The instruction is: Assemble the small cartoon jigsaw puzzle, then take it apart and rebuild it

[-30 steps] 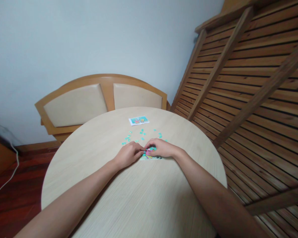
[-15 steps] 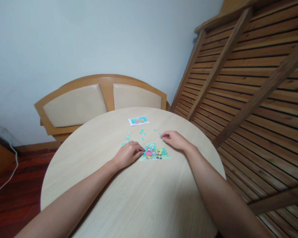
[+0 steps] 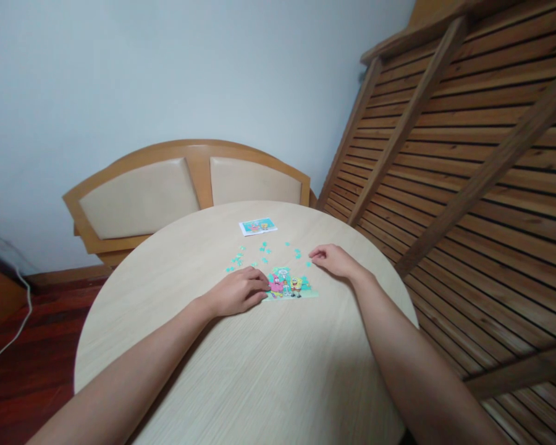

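Observation:
A small, partly assembled cartoon puzzle [image 3: 291,286] lies on the round pale wooden table [image 3: 259,371]. My left hand [image 3: 238,292] rests on the table with its fingers curled, the fingertips pressing the puzzle's left edge. My right hand [image 3: 334,260] sits just right of and beyond the puzzle, fingers curled in a loose pinch; I cannot make out what, if anything, is in them. A single teal piece [image 3: 308,264] lies beside its fingertips. Several loose teal pieces [image 3: 264,248] are scattered beyond the puzzle. Farther back lies a small picture card [image 3: 258,226].
Two wooden chairs with cream padded backs [image 3: 139,198] stand against the table's far side by a pale wall. A large slatted wooden frame [image 3: 467,154] leans at the right. A white cable [image 3: 9,337] trails over the dark red floor on the left.
My right hand left the puzzle and moved right and away to the loose pieces, uncovering the puzzle's picture. My left hand stayed at the puzzle's left edge.

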Motion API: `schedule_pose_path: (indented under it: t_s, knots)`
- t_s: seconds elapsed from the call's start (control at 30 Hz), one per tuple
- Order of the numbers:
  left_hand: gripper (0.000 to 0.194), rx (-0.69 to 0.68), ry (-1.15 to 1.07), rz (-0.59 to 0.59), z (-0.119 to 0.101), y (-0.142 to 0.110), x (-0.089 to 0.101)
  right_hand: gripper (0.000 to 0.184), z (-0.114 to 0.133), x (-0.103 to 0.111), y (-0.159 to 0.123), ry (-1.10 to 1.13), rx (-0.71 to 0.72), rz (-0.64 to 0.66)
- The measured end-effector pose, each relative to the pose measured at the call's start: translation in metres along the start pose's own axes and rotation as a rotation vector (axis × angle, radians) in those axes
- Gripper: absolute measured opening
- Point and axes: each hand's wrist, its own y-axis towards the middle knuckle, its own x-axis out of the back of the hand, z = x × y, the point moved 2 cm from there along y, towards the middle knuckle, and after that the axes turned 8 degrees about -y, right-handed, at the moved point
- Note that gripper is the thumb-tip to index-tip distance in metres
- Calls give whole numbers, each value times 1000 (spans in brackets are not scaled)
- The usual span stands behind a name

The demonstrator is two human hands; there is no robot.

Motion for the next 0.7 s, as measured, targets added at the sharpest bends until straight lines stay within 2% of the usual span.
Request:
schedule_pose_path:
  t_s: [0.2,0.47,0.7]
  knots:
    - [26,-11,3,20,-1,0,2,29,3,-2,-2,18,-28,50]
    - [27,-85,-32,2,1,1,6,26,13,0,-4,-53,-40,89]
    - [26,119,49,-122,26,-14,29,24,14,2,-5,-101,-40,113]
